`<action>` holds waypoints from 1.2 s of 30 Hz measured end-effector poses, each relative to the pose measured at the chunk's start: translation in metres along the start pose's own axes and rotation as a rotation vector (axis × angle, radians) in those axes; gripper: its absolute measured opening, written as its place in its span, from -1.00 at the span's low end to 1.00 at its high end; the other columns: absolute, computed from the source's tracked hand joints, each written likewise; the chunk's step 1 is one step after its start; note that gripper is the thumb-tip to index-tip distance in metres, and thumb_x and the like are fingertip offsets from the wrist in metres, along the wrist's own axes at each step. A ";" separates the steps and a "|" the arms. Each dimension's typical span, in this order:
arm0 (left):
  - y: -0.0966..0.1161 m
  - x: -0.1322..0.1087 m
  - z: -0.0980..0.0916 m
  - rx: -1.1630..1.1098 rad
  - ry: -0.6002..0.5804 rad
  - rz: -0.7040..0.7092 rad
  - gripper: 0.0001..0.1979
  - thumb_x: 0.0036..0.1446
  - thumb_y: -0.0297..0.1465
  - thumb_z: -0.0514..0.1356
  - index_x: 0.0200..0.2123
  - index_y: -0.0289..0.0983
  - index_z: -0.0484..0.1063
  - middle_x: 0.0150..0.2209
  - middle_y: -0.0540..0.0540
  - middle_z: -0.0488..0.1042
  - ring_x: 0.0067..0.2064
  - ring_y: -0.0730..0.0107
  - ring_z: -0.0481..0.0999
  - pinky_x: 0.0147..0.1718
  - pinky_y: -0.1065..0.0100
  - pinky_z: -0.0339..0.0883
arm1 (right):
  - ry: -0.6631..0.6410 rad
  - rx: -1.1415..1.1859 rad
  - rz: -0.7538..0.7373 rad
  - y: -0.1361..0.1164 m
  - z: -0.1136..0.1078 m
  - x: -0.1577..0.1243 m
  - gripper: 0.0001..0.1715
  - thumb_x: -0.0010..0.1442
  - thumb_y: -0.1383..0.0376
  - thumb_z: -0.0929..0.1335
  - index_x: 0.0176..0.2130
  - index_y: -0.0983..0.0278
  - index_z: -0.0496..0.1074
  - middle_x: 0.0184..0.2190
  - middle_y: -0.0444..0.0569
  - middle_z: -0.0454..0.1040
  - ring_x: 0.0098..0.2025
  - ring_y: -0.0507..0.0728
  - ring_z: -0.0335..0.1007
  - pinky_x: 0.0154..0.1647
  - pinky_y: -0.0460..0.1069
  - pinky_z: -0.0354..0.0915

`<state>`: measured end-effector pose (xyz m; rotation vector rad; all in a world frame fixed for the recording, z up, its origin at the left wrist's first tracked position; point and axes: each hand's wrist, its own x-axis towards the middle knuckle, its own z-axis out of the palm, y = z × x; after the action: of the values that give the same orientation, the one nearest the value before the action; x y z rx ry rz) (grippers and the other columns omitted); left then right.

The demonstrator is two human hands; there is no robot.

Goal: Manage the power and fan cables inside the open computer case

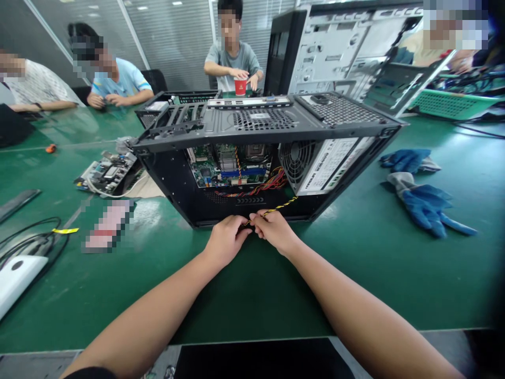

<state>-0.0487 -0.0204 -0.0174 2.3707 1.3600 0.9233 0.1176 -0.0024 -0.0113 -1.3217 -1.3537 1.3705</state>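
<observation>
An open black computer case [173, 179] lies in front of me on the green table, its inside facing me. My left hand [229, 237] and my right hand [274, 229] meet at its lower front edge. Both pinch a twisted yellow-and-black cable [286, 203], which runs up to the right toward the power supply [325, 168]. What sits at the cable's end is hidden by my fingers. Deeper in the case are the motherboard [205, 171] and a bundle of coloured wires [262, 185].
Blue-grey work gloves [424, 202] lie at right, near a green basket [450, 105]. Another computer case [288, 52] stands behind. A circuit board assembly [110, 171], a blurred pink item [110, 223] and black cables [35, 237] are at left. Several people sit across the table, one touching a red cup [240, 86].
</observation>
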 end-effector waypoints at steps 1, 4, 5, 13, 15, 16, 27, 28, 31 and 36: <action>0.000 0.000 0.000 0.009 -0.003 0.002 -0.85 0.15 -0.46 0.29 -0.20 -0.23 0.43 -0.30 -0.05 0.51 -0.23 0.29 0.53 -0.22 0.28 0.43 | 0.004 0.002 0.001 0.000 0.000 0.000 -0.65 0.16 0.10 0.35 -0.52 0.29 0.37 -0.67 -0.17 0.30 -0.65 -0.04 0.19 -0.61 -0.10 0.11; 0.000 0.000 0.000 0.032 0.007 0.020 -0.82 0.11 -0.51 0.29 -0.19 -0.23 0.44 -0.28 -0.06 0.46 -0.23 0.31 0.51 -0.21 0.28 0.44 | 0.009 0.008 -0.003 0.000 0.000 0.000 -0.63 0.15 0.08 0.36 -0.52 0.29 0.37 -0.68 -0.18 0.29 -0.65 -0.04 0.18 -0.63 -0.11 0.09; -0.001 -0.001 0.000 0.038 0.020 0.026 -0.82 0.12 -0.53 0.28 -0.19 -0.23 0.45 -0.26 -0.07 0.45 -0.23 0.32 0.50 -0.22 0.29 0.43 | 0.010 0.012 -0.005 0.000 0.000 0.000 -0.63 0.14 0.08 0.36 -0.52 0.29 0.37 -0.68 -0.18 0.29 -0.65 -0.04 0.18 -0.64 -0.11 0.08; -0.002 -0.001 -0.001 0.086 0.046 0.007 -0.84 0.19 -0.47 0.24 -0.14 -0.23 0.51 -0.32 -0.06 0.44 -0.32 0.37 0.48 -0.30 0.34 0.42 | 0.013 0.043 0.009 0.000 0.001 0.001 -0.63 0.14 0.07 0.36 -0.53 0.28 0.36 -0.70 -0.19 0.26 -0.67 -0.05 0.15 -0.65 -0.11 0.06; -0.001 -0.001 -0.001 0.052 0.041 -0.004 -0.79 0.18 -0.48 0.25 -0.10 -0.24 0.47 -0.30 -0.07 0.50 -0.28 0.34 0.52 -0.26 0.31 0.43 | 0.019 0.046 0.012 0.000 0.000 0.000 -0.62 0.14 0.07 0.36 -0.53 0.29 0.36 -0.70 -0.19 0.25 -0.67 -0.04 0.15 -0.65 -0.10 0.06; -0.001 0.000 -0.001 0.029 0.040 -0.010 -0.80 0.17 -0.49 0.25 -0.11 -0.25 0.46 -0.28 -0.08 0.53 -0.27 0.32 0.54 -0.24 0.30 0.44 | 0.017 0.043 0.011 0.000 0.000 0.000 -0.62 0.14 0.07 0.37 -0.52 0.29 0.36 -0.70 -0.19 0.26 -0.67 -0.04 0.15 -0.64 -0.10 0.06; 0.003 0.002 -0.004 -0.072 0.004 -0.072 -0.89 0.21 -0.54 0.17 -0.23 -0.26 0.47 -0.35 -0.05 0.57 -0.32 0.35 0.55 -0.27 0.34 0.40 | -0.017 -0.036 -0.070 0.002 0.000 0.001 -0.68 0.16 0.13 0.34 -0.51 0.29 0.38 -0.67 -0.18 0.28 -0.62 -0.02 0.19 -0.57 -0.09 0.12; 0.003 0.002 -0.004 -0.074 0.008 -0.072 -0.89 0.21 -0.54 0.17 -0.23 -0.26 0.47 -0.35 -0.05 0.56 -0.32 0.36 0.54 -0.27 0.34 0.39 | -0.012 -0.030 -0.065 0.002 0.000 0.000 -0.68 0.15 0.13 0.34 -0.51 0.29 0.38 -0.67 -0.18 0.28 -0.62 -0.02 0.19 -0.57 -0.09 0.13; 0.002 0.003 -0.004 -0.084 0.018 -0.069 -0.89 0.24 -0.52 0.16 -0.23 -0.26 0.48 -0.33 -0.06 0.56 -0.31 0.36 0.54 -0.26 0.34 0.39 | 0.005 -0.006 -0.044 0.002 0.001 0.001 -0.68 0.15 0.12 0.35 -0.51 0.28 0.37 -0.67 -0.19 0.28 -0.63 -0.03 0.18 -0.59 -0.09 0.11; 0.000 0.004 -0.004 -0.102 0.010 -0.063 -0.86 0.27 -0.50 0.11 -0.25 -0.26 0.48 -0.33 -0.06 0.56 -0.31 0.36 0.52 -0.25 0.34 0.36 | -0.003 -0.006 -0.056 0.005 0.001 0.001 -0.67 0.14 0.11 0.36 -0.50 0.28 0.37 -0.68 -0.20 0.28 -0.65 -0.03 0.18 -0.61 -0.10 0.10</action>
<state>-0.0495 -0.0171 -0.0124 2.2380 1.3498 0.9641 0.1166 -0.0018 -0.0162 -1.2770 -1.3880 1.3320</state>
